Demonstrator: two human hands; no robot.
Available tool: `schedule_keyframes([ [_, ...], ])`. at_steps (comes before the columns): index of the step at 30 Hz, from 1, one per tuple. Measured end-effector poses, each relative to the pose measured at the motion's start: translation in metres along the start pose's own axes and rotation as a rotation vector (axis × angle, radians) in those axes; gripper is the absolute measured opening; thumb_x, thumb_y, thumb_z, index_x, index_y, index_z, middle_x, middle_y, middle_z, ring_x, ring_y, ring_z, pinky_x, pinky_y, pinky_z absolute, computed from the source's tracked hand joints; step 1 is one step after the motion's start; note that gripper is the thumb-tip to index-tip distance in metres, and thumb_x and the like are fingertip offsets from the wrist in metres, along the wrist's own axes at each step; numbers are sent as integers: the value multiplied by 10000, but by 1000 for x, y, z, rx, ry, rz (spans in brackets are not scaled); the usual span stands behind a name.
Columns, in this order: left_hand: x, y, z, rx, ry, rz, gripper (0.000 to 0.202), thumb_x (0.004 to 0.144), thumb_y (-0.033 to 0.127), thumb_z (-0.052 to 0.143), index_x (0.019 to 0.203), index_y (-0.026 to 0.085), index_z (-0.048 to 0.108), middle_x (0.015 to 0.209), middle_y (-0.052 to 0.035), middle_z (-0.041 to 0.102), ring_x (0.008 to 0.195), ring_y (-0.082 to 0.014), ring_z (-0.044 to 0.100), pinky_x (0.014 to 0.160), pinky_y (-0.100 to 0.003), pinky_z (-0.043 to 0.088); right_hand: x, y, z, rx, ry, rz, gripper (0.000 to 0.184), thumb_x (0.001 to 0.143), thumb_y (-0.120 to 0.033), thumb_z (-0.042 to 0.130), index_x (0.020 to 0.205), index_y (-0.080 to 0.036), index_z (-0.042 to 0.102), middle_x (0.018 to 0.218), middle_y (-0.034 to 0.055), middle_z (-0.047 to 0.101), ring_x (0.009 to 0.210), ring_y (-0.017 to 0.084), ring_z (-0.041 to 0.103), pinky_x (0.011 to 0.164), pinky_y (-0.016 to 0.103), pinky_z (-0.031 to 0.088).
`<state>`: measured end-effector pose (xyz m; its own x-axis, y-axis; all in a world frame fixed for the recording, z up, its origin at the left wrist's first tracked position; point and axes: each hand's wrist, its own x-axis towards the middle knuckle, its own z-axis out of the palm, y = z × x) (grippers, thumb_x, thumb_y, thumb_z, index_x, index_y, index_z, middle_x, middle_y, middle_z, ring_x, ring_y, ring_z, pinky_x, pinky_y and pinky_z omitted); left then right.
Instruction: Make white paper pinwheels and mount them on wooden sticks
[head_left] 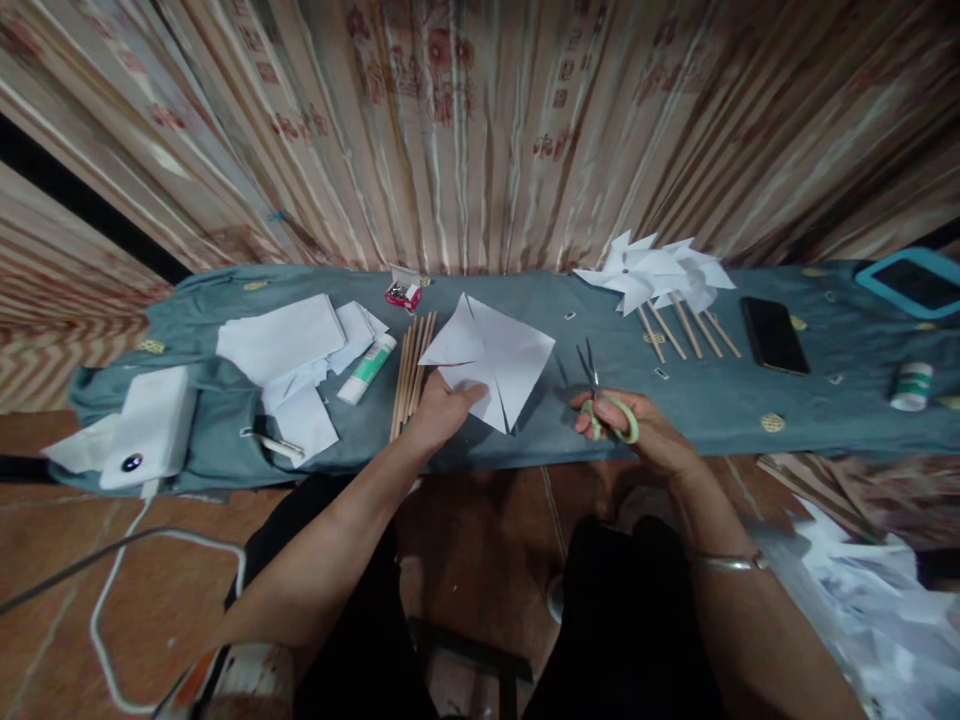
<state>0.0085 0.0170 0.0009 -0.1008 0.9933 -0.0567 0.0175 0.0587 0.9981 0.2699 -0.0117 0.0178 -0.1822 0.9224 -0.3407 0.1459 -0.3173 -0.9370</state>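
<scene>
Curtain (487, 130): patterned folds hang at 12 o'clock, directly behind the workspace; all directions are read from the paper square.
Table (720, 400): a long, narrow top under a grey-green cloth runs from 9 to 3 o'clock.
Paper square (517, 345): white and slit inward at its 12, 9 and 6 o'clock corners, it sits mid-scene, near the table's front edge; whether it touches the cloth cannot be told.
Left hand (448, 405): thumb and fingers are clamped on the sheet at its 7 o'clock side.
Right hand (649, 425): fingers close around the green handles of a pair of scissors (595, 381) at 3 o'clock, blades slightly parted, pointing to 12 and apart from the paper.
Wooden sticks (410, 365): a row lies at 9 o'clock, just beside the sheet.
Glue stick (367, 369): it lies farther out at 9, beside stacked paper (292, 335).
Red box (403, 292): it stands open at 10 o'clock, small metallic pieces inside.
Pinwheels (634, 275): white paper heads overlap at 2 o'clock, their sticks fanning toward 5.
Phone (775, 335): it lies dark-screened at 3 o'clock, beyond the pinwheels.
Paper heap (870, 575): white pieces crowd 4 o'clock, below the table's edge.
</scene>
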Motion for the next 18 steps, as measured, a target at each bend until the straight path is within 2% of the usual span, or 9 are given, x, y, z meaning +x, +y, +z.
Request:
schedule_keyframes([
  [4, -7, -5, 4, 13, -162, -53, 299, 587, 175, 693, 885, 182, 670, 890, -55, 713, 824, -216, 659, 811, -349, 528, 12, 1, 0, 52, 216, -134, 562, 623, -681, 745, 911, -202, 688, 758, 49, 720, 621, 139, 599, 575, 261, 455],
  [7, -13, -4, 7, 66, -251, -38, 280, 570, 154, 684, 848, 186, 680, 844, -41, 716, 781, -207, 653, 774, -336, 537, 22, 0, -2, 40, 281, -157, 554, 610, -676, 754, 899, -210, 680, 762, 48, 720, 619, 142, 602, 567, 262, 456],
  [11, -18, 1, 12, 121, -309, -32, 219, 545, 140, 674, 759, 189, 671, 774, -32, 707, 740, -207, 647, 717, -315, 538, 31, 0, 1, 55, 244, -141, 554, 524, -577, 845, 895, -200, 680, 728, 7, 702, 630, 133, 603, 607, 261, 477],
  [18, -19, 5, 15, 51, -370, -124, 194, 502, 167, 675, 694, 189, 653, 655, 2, 678, 607, -179, 616, 580, -270, 510, 34, -3, 13, 177, 21, -16, 513, 427, -347, 909, 851, -187, 670, 736, -29, 720, 626, 116, 626, 615, 250, 502],
])
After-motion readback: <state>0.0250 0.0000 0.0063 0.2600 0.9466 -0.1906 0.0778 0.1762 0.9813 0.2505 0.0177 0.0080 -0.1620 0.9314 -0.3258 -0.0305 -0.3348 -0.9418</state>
